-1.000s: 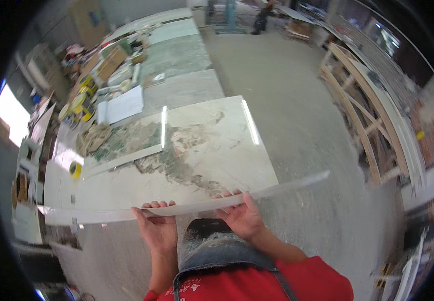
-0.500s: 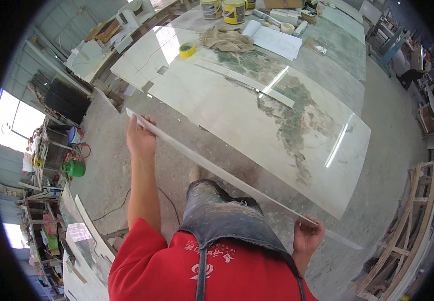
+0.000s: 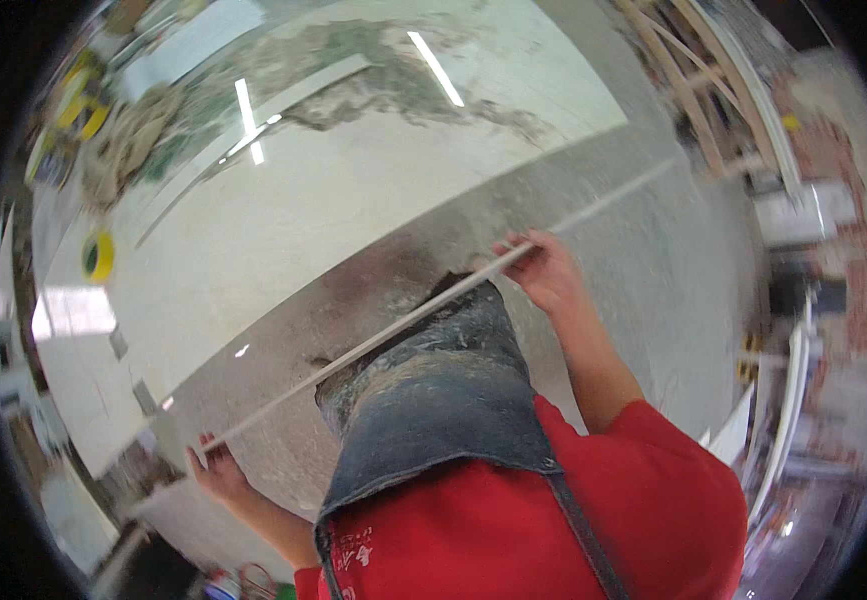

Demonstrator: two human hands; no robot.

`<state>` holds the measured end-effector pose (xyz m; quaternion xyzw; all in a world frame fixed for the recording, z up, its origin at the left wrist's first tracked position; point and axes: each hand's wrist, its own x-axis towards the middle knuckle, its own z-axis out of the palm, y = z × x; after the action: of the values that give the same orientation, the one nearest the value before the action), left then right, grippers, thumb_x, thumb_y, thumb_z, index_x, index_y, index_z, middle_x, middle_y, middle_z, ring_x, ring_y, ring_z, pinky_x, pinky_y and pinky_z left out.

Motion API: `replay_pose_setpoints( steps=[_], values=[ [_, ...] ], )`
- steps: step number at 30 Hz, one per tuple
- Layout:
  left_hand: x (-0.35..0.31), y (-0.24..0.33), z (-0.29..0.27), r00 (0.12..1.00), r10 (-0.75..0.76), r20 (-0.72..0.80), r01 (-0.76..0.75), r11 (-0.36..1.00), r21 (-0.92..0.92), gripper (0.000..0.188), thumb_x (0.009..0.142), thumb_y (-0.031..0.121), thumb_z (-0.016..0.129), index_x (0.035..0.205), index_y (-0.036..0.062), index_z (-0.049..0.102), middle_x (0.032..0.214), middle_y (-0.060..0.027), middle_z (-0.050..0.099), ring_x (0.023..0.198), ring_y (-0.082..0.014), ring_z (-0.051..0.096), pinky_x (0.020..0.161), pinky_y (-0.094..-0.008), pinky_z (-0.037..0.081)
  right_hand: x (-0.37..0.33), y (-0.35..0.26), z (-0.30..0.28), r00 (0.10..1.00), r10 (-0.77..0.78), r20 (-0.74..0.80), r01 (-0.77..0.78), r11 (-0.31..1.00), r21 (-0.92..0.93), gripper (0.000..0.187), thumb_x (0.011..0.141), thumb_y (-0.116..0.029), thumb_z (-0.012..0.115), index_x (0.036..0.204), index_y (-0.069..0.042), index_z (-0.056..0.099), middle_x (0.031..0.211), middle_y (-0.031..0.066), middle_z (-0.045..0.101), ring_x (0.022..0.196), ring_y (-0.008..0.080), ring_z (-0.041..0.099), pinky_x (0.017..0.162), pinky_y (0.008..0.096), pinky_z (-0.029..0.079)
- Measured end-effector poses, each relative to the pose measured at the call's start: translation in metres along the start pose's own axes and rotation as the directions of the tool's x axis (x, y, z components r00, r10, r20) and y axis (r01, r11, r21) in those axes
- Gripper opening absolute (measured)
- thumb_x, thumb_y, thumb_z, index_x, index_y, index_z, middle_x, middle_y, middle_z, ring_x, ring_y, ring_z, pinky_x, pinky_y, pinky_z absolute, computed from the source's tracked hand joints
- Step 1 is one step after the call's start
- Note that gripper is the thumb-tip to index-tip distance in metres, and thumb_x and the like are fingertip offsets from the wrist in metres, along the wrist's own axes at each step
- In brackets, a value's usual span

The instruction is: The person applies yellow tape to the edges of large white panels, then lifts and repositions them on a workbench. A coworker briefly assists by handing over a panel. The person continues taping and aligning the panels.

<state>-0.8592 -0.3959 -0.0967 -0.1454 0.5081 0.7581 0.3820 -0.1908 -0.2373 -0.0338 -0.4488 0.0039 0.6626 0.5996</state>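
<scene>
A long, thin whitish strip [image 3: 373,344], like a slat of stone, spans the view in front of my apron. Its left end is gripped by my left hand [image 3: 223,474], fingers curled round it. Further along, my right hand [image 3: 545,272] closes on the strip, which runs on past it to the upper right and blurs there. Beyond the strip, and apart from it, lies a big polished white slab [image 3: 283,215] with green-brown veining. On that slab rests another narrow pale strip [image 3: 308,97].
A yellow tape roll [image 3: 98,256], a crumpled tan cloth [image 3: 131,140] and yellow buckets [image 3: 81,108] occupy the slab's left side. Wooden framing [image 3: 703,75] stands at the upper right. Grey concrete floor [image 3: 643,300] surrounds the slab.
My view has swung to the right. The held strip now slopes up to the right instead of down, with my right hand higher in view and my left lower. Both hands keep hold.
</scene>
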Motion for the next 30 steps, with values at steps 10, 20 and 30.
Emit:
replay_pose_setpoints(
  steps=[10,20,30],
  values=[
    [0.068,0.001,0.006,0.999,0.029,-0.034,-0.026,0.996,0.087,0.056,0.100,0.024,0.066,0.147,0.0038,0.042,0.133,-0.0229,0.047,0.123,-0.0425,0.054,0.103,-0.0559,0.051,0.046,0.037,-0.023,0.991,-0.058,-0.123,0.066,0.996,0.065,0.023,0.094,-0.012,0.066,0.111,0.000,0.055,0.106,0.0204,0.064,0.101,0.0410,0.068,0.088,0.0536,0.058],
    [0.072,-0.007,0.001,0.992,0.097,-0.075,-0.081,0.977,0.200,0.045,0.108,0.030,0.041,0.140,-0.0010,0.046,0.139,-0.0247,0.053,0.131,-0.0429,0.051,0.111,-0.0566,0.041,0.125,0.055,-0.044,0.993,0.105,0.044,-0.099,0.988,-0.116,0.021,0.097,-0.025,0.062,0.103,-0.004,0.067,0.099,0.0106,0.068,0.091,0.0235,0.065,0.082,0.0425,0.055],
    [0.016,-0.030,0.101,0.980,0.195,0.034,-0.198,0.974,0.112,0.054,0.106,0.026,0.050,0.154,0.0068,0.036,0.131,-0.0148,0.052,0.115,-0.0346,0.058,0.098,-0.0574,0.052,0.145,0.023,-0.038,0.999,-0.010,0.040,0.016,0.988,-0.151,0.018,0.098,-0.021,0.060,0.104,-0.006,0.068,0.107,0.0092,0.072,0.105,0.0275,0.068,0.079,0.0373,0.058]
  ],
)
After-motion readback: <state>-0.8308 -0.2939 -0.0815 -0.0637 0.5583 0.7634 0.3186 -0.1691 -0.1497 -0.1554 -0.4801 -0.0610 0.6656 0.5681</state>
